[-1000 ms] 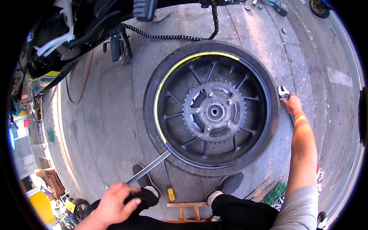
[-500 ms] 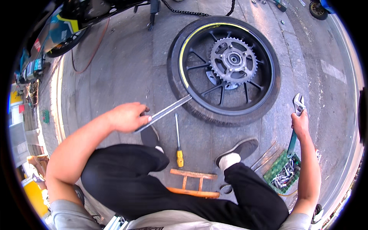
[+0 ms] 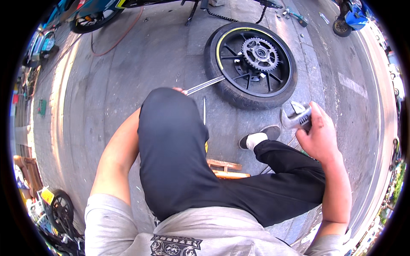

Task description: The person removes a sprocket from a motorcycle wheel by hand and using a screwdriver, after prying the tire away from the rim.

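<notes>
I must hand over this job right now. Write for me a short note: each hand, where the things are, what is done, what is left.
Right hand: holds an adjustable wrench, lifted above the right knee, away from the wheel.
Left hand: mostly hidden behind the left knee; only the fingertips show, at the end of the tire lever.
Wheel: flat on the pavement, sprocket facing up. The lever's far end rests at the tire's edge.
Screwdriver: on the ground beside the knee.
Done: wheel is off and laid down, lever placed.
Left: tire is on the rim, not yet pried off.

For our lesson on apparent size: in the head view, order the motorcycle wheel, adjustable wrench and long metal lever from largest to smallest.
1. Motorcycle wheel.
2. Long metal lever.
3. Adjustable wrench, though it sits nearer the camera, partly hidden in the right hand.
</notes>
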`<state>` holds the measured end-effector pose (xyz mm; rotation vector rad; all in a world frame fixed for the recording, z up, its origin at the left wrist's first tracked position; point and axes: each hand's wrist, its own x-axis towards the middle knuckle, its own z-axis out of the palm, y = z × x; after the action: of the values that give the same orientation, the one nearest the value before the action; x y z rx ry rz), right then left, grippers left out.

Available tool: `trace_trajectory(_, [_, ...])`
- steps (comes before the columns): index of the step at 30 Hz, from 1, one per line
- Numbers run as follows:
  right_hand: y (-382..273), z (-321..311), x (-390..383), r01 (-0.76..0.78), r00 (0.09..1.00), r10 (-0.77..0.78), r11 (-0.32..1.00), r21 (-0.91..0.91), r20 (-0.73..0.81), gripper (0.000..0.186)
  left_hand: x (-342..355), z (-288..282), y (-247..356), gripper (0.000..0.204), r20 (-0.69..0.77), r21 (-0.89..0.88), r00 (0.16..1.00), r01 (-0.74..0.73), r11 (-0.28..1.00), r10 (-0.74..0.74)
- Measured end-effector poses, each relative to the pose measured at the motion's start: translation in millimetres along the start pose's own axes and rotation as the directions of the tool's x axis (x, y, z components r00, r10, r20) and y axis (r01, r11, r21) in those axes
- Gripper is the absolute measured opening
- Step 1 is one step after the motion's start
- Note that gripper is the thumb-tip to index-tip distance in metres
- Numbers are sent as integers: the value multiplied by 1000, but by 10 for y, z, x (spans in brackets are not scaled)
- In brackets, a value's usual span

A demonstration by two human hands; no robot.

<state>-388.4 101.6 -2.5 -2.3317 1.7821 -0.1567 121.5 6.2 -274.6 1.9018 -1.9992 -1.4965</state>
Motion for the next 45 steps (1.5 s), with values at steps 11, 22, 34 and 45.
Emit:
trace_trajectory(11, [-309, 133, 131, -53, 986, 95, 957, 285, -135, 32, 64, 310, -19, 64, -338, -114, 940, -2, 993, -37])
trace_trajectory(22, [-211, 687, -22, -141, 980, 177, 937, 320, -87, 34, 337, 507, -435, 72, -472, -91, 852, 209, 974, -227])
trace_trajectory(34, [-739, 2739, 705, -112, 605, 207, 978, -176, 769, 48, 851, 1047, -1265, 75, -405, -254, 878, 160, 954, -255])
trace_trajectory(45, [-1757, 4032, 377, 541, 391, -331, 837, 76, 859, 63, 497, 1221, -1812, 65, -464, -481, 753, 227, 847, -466])
